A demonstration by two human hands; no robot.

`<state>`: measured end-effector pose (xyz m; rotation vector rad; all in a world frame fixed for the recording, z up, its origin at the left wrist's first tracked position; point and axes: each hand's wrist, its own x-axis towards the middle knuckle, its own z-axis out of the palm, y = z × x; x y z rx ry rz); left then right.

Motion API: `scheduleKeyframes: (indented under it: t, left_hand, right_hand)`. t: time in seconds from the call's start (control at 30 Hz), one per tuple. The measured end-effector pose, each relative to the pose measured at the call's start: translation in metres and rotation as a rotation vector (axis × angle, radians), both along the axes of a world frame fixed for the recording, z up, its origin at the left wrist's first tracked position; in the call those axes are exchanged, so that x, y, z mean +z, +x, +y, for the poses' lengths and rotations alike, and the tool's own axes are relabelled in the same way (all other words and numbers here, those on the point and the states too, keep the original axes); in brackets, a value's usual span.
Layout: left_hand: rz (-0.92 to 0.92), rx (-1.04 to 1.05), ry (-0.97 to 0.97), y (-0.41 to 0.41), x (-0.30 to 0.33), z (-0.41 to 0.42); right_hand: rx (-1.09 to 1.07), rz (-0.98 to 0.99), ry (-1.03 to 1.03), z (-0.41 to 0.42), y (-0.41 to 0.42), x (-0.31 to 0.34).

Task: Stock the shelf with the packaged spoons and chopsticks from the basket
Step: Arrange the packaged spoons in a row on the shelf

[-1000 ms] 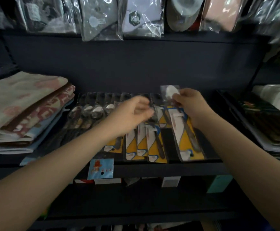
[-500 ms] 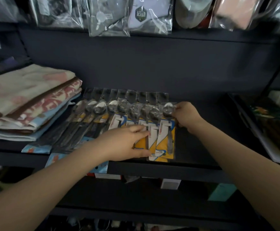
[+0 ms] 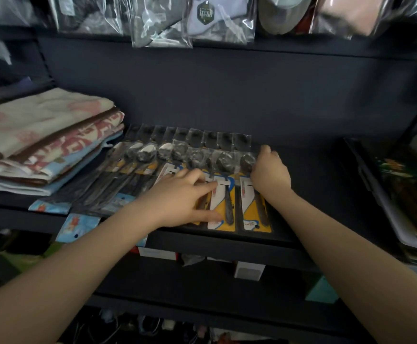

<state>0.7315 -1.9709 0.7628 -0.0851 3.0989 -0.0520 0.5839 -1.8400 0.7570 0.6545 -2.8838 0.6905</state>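
A row of several packaged spoons (image 3: 223, 194) on yellow and white cards lies flat on the dark shelf (image 3: 227, 240), overlapping from left to right. My left hand (image 3: 182, 197) rests palm down on the packs in the middle of the row, fingers spread. My right hand (image 3: 270, 173) grips the upper right edge of the rightmost spoon pack (image 3: 248, 207), by the spoon bowl. Darker packs with long dark handles (image 3: 118, 187) lie at the left end of the row. No basket is in view.
Folded towels (image 3: 41, 137) are stacked on the shelf to the left. A tray of packaged goods (image 3: 406, 194) stands at the right. Bagged items (image 3: 217, 18) hang above. Small boxes (image 3: 248, 270) sit on the lower shelf. Bare shelf lies right of the spoon row.
My right hand brought a spoon pack down from above the row and laid it at the right end. My left hand dropped onto the middle packs.
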Motion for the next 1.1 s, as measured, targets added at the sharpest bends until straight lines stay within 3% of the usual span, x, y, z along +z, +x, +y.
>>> scheduleKeyframes:
  t: [0.1, 0.2, 0.27, 0.4, 0.73, 0.87, 0.93, 1.03, 1.1]
  left_hand:
    - [0.028, -0.002, 0.04, 0.002, 0.001, -0.003]
    - [0.087, 0.03, 0.112, 0.016, -0.001, -0.009]
    - [0.13, 0.045, 0.072, 0.03, -0.005, -0.012]
    - [0.091, 0.087, 0.1, 0.044, -0.018, -0.009]
    - [0.245, 0.057, 0.078, 0.049, -0.027, -0.009]
    - [0.219, 0.069, 0.292, 0.055, -0.018, -0.014]
    - [0.291, 0.091, 0.382, 0.064, -0.007, -0.026]
    - [0.381, 0.181, 0.347, 0.086, -0.005, -0.056]
    - [0.326, 0.26, 0.345, 0.103, -0.009, -0.082]
  right_hand:
    - [0.098, 0.061, 0.057, 0.003, 0.008, 0.005]
    - [0.389, 0.06, 0.048, 0.014, 0.024, 0.008]
    - [0.512, -0.007, 0.17, 0.024, 0.037, 0.007]
    - [0.541, -0.101, 0.426, 0.029, 0.043, -0.007]
    - [0.552, 0.019, 0.368, 0.022, 0.049, -0.014]
    - [0.551, 0.024, 0.385, 0.02, 0.05, -0.005]
    - [0.561, 0.052, 0.318, 0.014, 0.053, 0.007]
    - [0.674, 0.024, 0.191, -0.011, 0.068, 0.021]
    - [0.765, 0.026, 0.238, -0.034, 0.086, 0.02]
